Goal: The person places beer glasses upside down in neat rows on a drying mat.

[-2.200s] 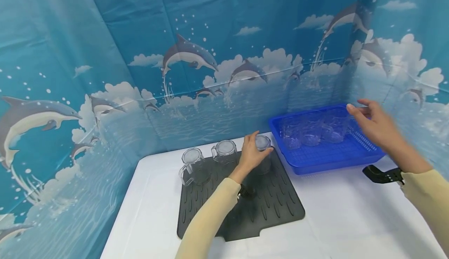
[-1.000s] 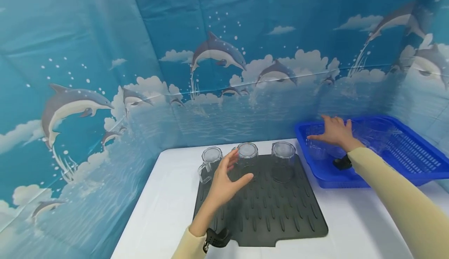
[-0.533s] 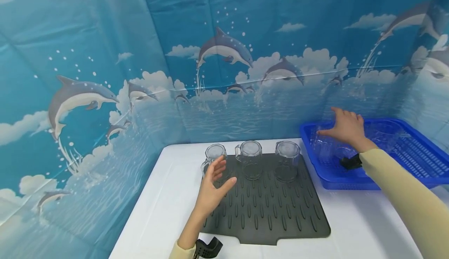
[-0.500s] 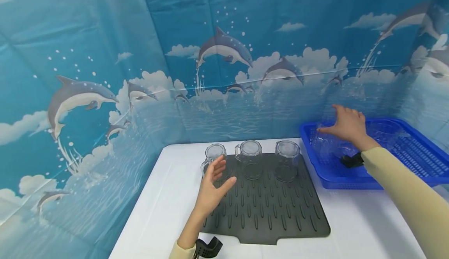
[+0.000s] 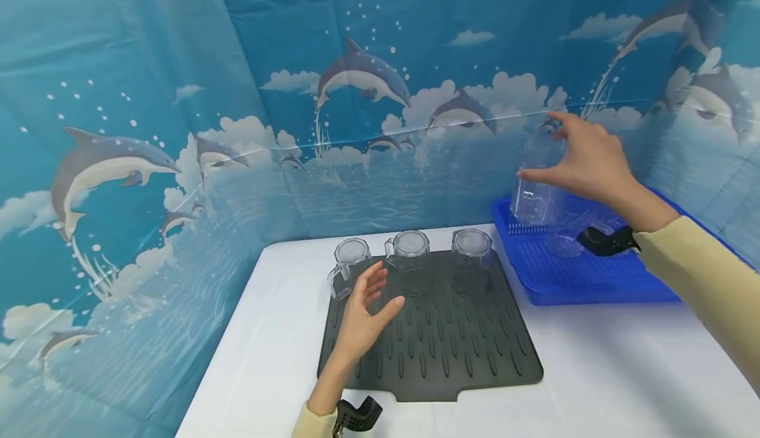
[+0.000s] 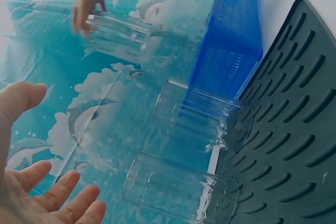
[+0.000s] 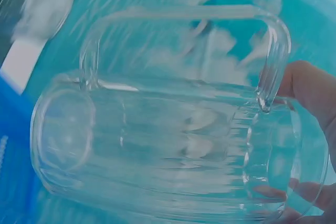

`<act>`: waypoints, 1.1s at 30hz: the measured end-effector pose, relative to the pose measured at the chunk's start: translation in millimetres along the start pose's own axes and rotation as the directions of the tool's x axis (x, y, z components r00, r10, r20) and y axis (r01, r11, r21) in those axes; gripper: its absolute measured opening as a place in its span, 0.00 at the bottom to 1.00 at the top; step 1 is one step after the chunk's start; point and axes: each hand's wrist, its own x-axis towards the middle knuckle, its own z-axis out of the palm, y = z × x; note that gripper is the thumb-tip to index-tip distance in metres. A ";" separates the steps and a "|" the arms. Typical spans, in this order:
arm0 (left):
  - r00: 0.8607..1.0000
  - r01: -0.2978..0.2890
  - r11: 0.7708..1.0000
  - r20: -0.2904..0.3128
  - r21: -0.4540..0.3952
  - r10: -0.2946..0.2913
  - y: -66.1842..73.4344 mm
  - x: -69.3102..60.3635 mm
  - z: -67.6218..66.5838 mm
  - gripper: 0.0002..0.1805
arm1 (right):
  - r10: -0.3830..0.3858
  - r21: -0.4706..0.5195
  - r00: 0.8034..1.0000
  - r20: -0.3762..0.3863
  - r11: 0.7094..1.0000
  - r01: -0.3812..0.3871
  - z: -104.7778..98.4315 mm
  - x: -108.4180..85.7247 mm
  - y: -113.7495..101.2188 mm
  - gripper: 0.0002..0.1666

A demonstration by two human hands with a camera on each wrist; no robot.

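In the head view my right hand (image 5: 588, 161) grips a clear glass mug (image 5: 534, 184) near its top, held above the left part of the blue basket (image 5: 552, 286). The right wrist view shows that mug (image 7: 157, 145) close up, its handle toward the top of the picture, thumb and fingers round the rim end. My left hand (image 5: 359, 322) hovers over the left side of the dark mat (image 5: 439, 359), fingers spread, touching nothing. Three upside-down mugs stand along the mat's back: a left one (image 5: 352, 256), a middle one (image 5: 411, 253) and a right one (image 5: 472, 253).
More clear glassware (image 5: 564, 237) lies in the basket, partly behind my right wrist. The basket stands on the white table (image 5: 594, 359), right of the mat. A dolphin-print curtain (image 5: 380, 181) hangs directly behind the table.
My right hand has risen out of the basket with a mug in its grip. My left hand has let go of the right mug on the mat and moved left toward me.
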 end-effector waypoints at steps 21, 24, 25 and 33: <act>0.995 0.018 0.997 0.098 -0.078 -0.010 11.1 11.3 25.0 0.42 | -0.251 0.146 0.962 0.111 0.961 0.234 7.8 -41.4 -132.9 0.65; 0.995 -0.016 0.996 0.100 -0.086 0.024 18.4 22.6 35.1 0.47 | -0.271 0.150 0.956 0.114 0.956 0.253 14.0 -43.9 -139.7 0.63; 0.995 -0.023 0.997 0.092 -0.076 0.030 20.6 25.6 38.3 0.49 | -0.277 0.151 0.954 0.112 0.954 0.260 16.3 -44.4 -141.9 0.63; 0.986 -0.153 0.987 -0.055 0.044 0.155 28.0 43.4 54.7 0.50 | -0.332 0.146 0.941 0.072 0.936 0.319 28.8 -48.9 -153.4 0.62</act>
